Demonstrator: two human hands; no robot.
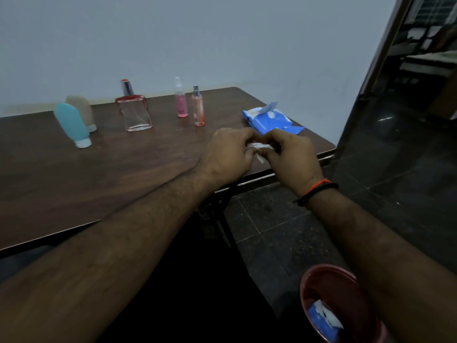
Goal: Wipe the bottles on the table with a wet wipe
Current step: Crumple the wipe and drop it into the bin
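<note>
A small white wet wipe [259,146] is pinched between the left hand [226,154] and the right hand [290,157], just right of centre in the frame, above the near right corner of the bench [99,174]. Both hands are curled closed on it, fingertips meeting; how much of the wipe is bunched inside cannot be told. The wipe is judged limp, light and damp, best held in a folded pad under the fingertips.

The bottles stand in a loose row across the upper middle of the frame: a blue squeeze tube [72,125] and a beige tube [82,111] at the left, standing cap-down and seemingly touching; a clear square glass bottle [135,112] in the middle; a pink spray bottle [181,101] and an orange spray bottle [198,108] near each other further right. The glass bottle is judged heavy, slick and breakable, to be gripped by its flat sides. The slim sprays are judged tippy and are better steadied at the body than at the cap. The tubes look soft.

An opened blue wipe pack [269,120] lies beyond the hands. Open bench is left in front of the row; the right edge is close, with hard floor below. A red bin [321,288] is seen at lower right.
</note>
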